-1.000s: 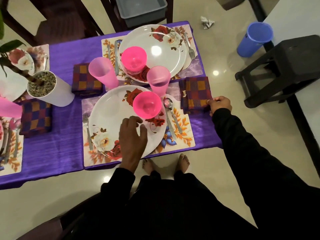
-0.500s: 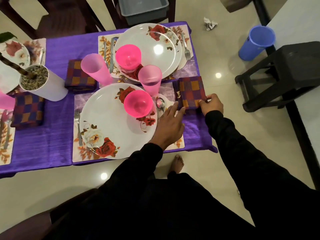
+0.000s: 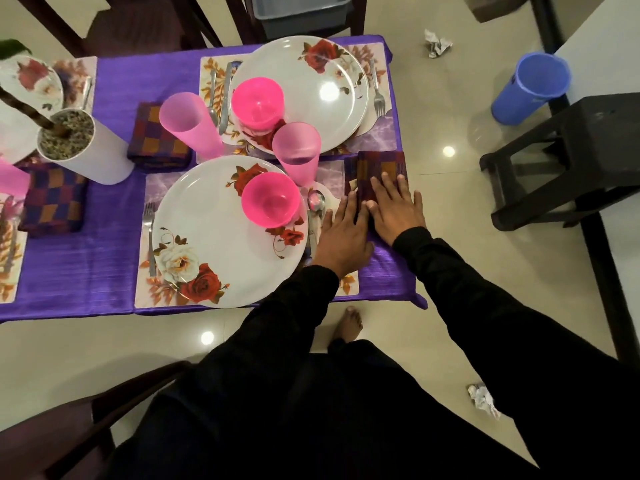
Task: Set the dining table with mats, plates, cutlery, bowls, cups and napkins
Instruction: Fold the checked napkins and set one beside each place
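At centre right of the frame, a checked napkin (image 3: 375, 169) is pressed flat beside the near plate (image 3: 221, 233) by the left hand (image 3: 343, 233) and right hand (image 3: 396, 209), fingers spread, seemingly to smooth it.

Head view, steeply down, near table (image 3: 86, 258)

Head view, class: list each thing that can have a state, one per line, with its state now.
checked napkin: folded, flat under both hands
left hand: fingers straight, pressing napkin
right hand: fingers straight, pressing napkin
near bowl: upright, empty, on near plate
near cup: upright, empty
blue bin: upright on floor
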